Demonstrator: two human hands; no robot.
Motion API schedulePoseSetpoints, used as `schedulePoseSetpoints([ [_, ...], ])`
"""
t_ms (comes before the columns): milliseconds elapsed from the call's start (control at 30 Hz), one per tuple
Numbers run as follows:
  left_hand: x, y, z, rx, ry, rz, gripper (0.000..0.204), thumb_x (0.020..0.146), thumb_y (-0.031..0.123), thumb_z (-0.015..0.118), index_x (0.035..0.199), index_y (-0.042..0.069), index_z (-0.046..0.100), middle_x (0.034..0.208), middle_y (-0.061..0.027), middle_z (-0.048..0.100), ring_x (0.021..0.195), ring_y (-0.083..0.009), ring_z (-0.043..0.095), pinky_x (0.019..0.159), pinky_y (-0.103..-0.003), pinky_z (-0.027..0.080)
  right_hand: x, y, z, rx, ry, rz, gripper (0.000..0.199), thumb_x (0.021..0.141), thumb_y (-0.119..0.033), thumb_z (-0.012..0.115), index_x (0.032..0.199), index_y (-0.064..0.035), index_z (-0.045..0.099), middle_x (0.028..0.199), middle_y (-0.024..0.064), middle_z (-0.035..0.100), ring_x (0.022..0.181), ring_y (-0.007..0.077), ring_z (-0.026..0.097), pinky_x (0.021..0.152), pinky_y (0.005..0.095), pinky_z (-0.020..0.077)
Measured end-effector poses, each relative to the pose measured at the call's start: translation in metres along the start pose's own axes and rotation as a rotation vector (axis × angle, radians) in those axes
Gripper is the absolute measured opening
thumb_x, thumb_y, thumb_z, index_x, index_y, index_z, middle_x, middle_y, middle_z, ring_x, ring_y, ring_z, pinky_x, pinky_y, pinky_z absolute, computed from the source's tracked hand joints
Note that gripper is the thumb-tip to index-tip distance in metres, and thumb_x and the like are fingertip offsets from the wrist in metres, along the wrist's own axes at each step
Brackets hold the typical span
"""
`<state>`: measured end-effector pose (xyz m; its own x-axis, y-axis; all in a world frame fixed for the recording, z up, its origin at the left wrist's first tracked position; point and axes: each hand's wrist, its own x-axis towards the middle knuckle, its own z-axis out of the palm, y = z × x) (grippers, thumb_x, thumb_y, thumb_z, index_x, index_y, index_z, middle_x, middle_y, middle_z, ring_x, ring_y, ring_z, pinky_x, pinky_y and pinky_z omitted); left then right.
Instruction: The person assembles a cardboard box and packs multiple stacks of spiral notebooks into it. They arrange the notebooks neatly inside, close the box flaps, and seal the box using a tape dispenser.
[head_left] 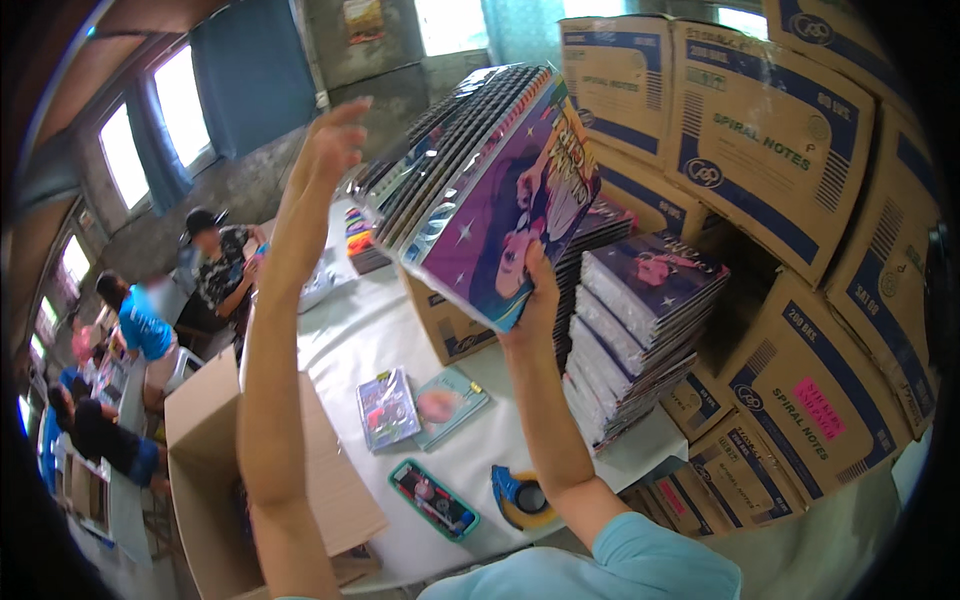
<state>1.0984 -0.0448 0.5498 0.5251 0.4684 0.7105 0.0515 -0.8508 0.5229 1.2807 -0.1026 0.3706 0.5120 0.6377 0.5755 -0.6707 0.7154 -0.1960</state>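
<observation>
A thick stack of spiral notebooks (490, 170) with purple picture covers is raised high over the table, tilted. My right hand (535, 290) grips its lower edge from below. My left hand (330, 150) is up at the stack's far left side, fingers spread, touching or just beside it. Below and to the right, another tall pile of the same notebooks (640, 330) rests on the white table (350, 340).
Brown cardboard cartons (770, 140) are stacked along the right. An open carton (200, 440) stands at the table's left. Two notebooks (415, 405), a phone (432, 498) and a tape dispenser (522, 497) lie on the table. Several people (140, 330) work at the far left.
</observation>
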Motion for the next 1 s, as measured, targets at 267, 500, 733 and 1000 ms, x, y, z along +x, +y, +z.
schedulePoseSetpoints([
  [267,-0.112,0.071,-0.086,0.172,-0.135,-0.237,0.074,0.086,0.033,0.063,0.148,0.008,0.029,0.128,-0.0143,0.054,0.114,-0.0202,0.054,0.098,-0.037,0.041,-0.126,0.076,0.063,0.509,-0.057,0.365,0.052,0.084,-0.022,0.066,0.130,-0.0052,0.047,0.127,0.0180,0.050,0.115,0.0335,0.053,0.087,0.0453,0.0518],
  [500,-0.395,0.026,-0.156,-0.848,0.763,-0.572,0.051,0.089,0.022,0.057,0.136,0.006,0.043,0.130,-0.0158,0.053,0.109,-0.0252,0.057,0.090,-0.037,0.048,-0.152,0.112,0.007,0.988,-0.543,0.991,0.061,0.089,-0.030,0.060,0.138,-0.0012,0.038,0.135,0.0206,0.042,0.121,0.0396,0.047,0.094,0.0558,0.0452],
  [733,-0.586,0.020,-0.212,-1.643,0.649,-0.013,0.065,0.085,0.024,0.066,0.143,0.016,0.038,0.149,-0.0074,0.034,0.126,-0.0283,0.048,0.086,-0.040,0.046,-0.194,0.115,0.173,-0.585,-0.195,0.082,0.081,0.074,-0.008,0.070,0.143,0.0017,0.028,0.125,0.0162,0.053,0.107,0.0286,0.058,0.090,0.0386,0.0492],
  [1000,-0.671,0.054,-0.315,-1.595,0.665,0.181,0.058,0.090,0.031,0.058,0.143,0.016,0.038,0.146,-0.0114,0.037,0.112,-0.0326,0.058,0.068,-0.038,0.050,-0.225,0.234,0.229,-1.451,-0.944,-0.566,0.099,0.061,-0.009,0.076,0.146,-0.0008,0.025,0.104,0.0177,0.058,0.087,0.0363,0.060,0.072,0.0408,0.0500],
])
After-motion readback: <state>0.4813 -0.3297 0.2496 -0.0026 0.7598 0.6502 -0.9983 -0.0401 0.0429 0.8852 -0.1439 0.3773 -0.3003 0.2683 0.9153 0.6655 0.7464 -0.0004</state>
